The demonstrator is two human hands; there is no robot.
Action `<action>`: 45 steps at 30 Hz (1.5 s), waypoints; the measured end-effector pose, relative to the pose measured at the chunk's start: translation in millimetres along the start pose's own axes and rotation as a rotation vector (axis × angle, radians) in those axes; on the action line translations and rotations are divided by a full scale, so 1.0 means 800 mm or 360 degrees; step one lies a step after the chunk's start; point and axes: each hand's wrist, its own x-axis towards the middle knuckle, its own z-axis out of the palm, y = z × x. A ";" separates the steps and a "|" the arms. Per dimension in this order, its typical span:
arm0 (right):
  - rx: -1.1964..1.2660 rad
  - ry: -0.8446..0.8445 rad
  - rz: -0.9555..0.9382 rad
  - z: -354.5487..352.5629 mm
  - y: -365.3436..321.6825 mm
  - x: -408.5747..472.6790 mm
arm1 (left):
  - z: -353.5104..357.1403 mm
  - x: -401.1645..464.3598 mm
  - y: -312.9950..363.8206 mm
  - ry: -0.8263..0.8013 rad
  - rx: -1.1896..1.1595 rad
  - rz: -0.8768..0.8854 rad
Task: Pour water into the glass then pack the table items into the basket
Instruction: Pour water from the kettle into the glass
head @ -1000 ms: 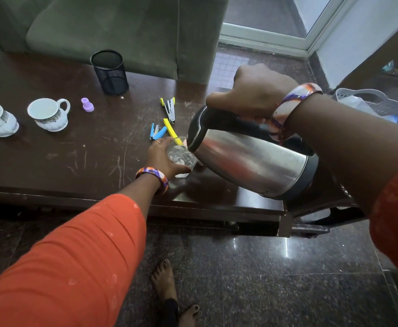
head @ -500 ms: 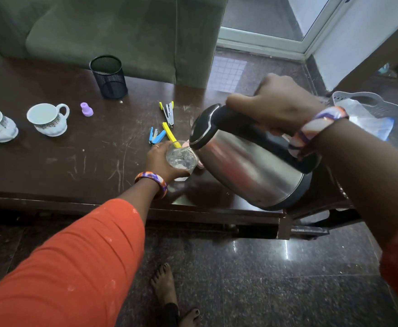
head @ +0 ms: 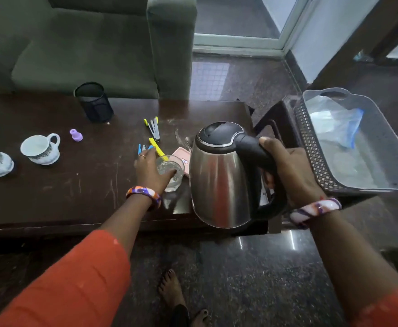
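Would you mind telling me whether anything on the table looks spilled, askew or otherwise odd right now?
No spill shows. The kettle is upright, the glass stands upright, and only the table looks odd, with pale scratches across its top.

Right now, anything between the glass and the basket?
Yes. The kettle, held upright by the right hand, stands just right of the glass, on the straight line to the basket. The left hand grips the glass. A pink box sits just behind the glass.

Upright steel kettle (head: 219,182) at table edge, clear glass (head: 173,172) (holding water) beside it, grey basket (head: 311,147) right
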 end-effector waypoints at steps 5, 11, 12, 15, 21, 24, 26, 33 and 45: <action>0.0369 0.0084 0.0105 -0.031 0.008 -0.018 | 0.002 -0.029 0.045 -0.0006 -0.0367 -0.0074; 0.0589 0.0385 0.0080 -0.099 0.003 -0.031 | 0.015 -0.044 0.123 -0.0250 -0.0582 -0.0083; 0.0629 0.0425 0.0050 -0.114 0.002 -0.033 | 0.018 -0.043 0.142 -0.0315 -0.0628 -0.0053; 0.0731 0.0594 0.0020 -0.162 -0.008 -0.044 | 0.031 -0.038 0.206 -0.0482 -0.0635 0.0165; 0.0746 0.0956 -0.0141 -0.262 -0.036 -0.042 | 0.073 -0.034 0.347 -0.0900 -0.0833 0.0420; 0.0702 0.0952 -0.0221 -0.316 -0.034 -0.018 | 0.105 -0.034 0.402 -0.1047 -0.0852 0.0411; 0.0661 0.0887 -0.0255 -0.352 -0.026 0.007 | 0.127 -0.032 0.433 -0.1094 -0.0827 0.0365; 0.0464 0.0536 -0.0199 -0.432 0.025 0.123 | 0.204 -0.016 0.499 -0.1214 -0.1185 -0.0284; 0.0315 0.0011 0.0002 -0.466 0.065 0.227 | 0.270 -0.064 0.485 -0.0829 -0.1470 -0.0756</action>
